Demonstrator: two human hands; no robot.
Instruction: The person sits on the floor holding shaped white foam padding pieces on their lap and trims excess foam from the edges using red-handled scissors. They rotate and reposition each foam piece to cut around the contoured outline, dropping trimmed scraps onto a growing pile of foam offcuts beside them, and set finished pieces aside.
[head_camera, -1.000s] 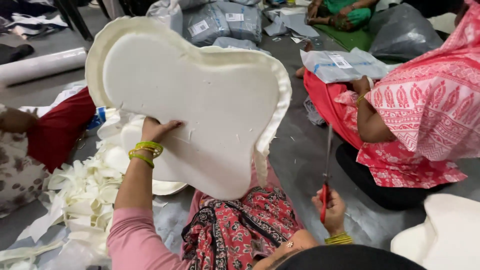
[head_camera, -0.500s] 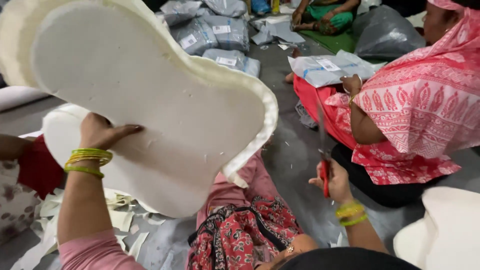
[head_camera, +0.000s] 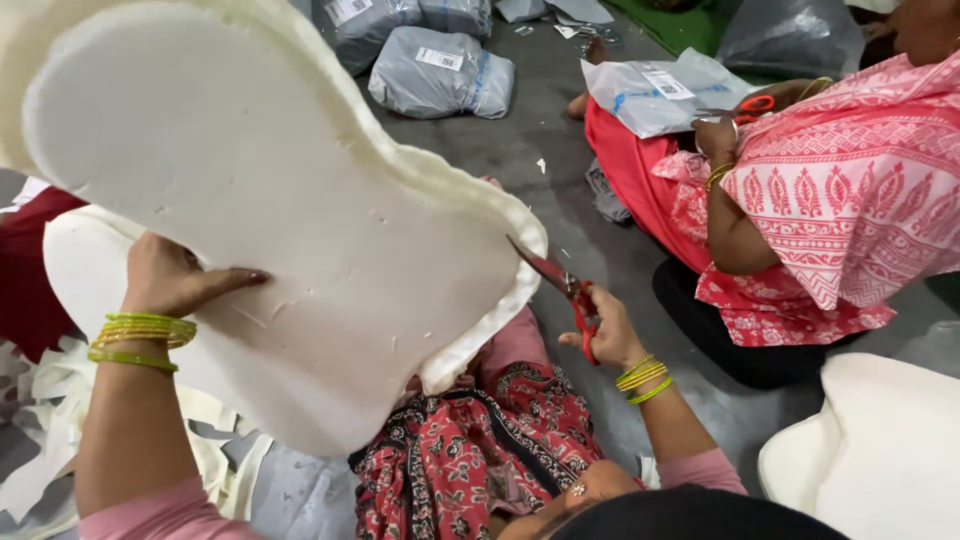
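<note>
While the left hand (head_camera: 175, 280) pressed flat on the upright foam panel (head_camera: 270, 200), the right hand (head_camera: 605, 330) gripped red-handled scissors (head_camera: 560, 285) at its lower right edge. Foam judged light, soft, tearable; best held by its broad face. Offcuts (head_camera: 60, 440) lay beneath.

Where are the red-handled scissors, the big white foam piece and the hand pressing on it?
red-handled scissors (head_camera: 570, 288), head view, on the pivot by the handles.
white foam piece (head_camera: 330, 210), head view, on its flat face.
left hand (head_camera: 175, 280), head view, on the back of the hand.
</note>
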